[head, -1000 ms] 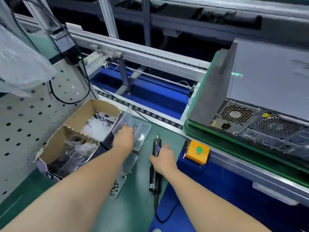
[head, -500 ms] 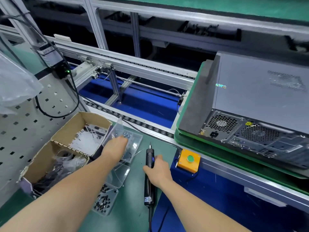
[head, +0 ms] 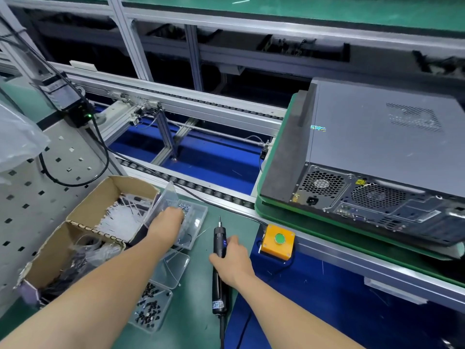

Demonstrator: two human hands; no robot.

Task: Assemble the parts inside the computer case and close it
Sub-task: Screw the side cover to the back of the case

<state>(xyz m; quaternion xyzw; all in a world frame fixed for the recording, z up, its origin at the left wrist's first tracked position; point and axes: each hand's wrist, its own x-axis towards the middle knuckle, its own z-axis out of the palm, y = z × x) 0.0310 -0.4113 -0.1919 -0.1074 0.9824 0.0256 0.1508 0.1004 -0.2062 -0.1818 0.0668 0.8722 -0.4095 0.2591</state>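
A grey computer case (head: 377, 137) lies on its side on a green pallet (head: 270, 214) at the right, its side panel on and its rear ports facing me. My left hand (head: 166, 224) reaches down into a clear plastic screw box (head: 197, 214) on the green mat; its fingertips are hidden behind the hand. My right hand (head: 232, 263) grips a black electric screwdriver (head: 219, 236), which lies on the mat with its bit pointing away from me.
An orange box with a green button (head: 276, 244) sits just right of the screwdriver. A divided cardboard box (head: 110, 187) of cable ties and bagged parts stands to the left, with a tray of black screws (head: 151, 311) near me. Conveyor rails (head: 201, 102) run behind.
My view has lifted and shows more of the case top. My left hand stays in the screw box. My right hand's fingers have closed further round the screwdriver.
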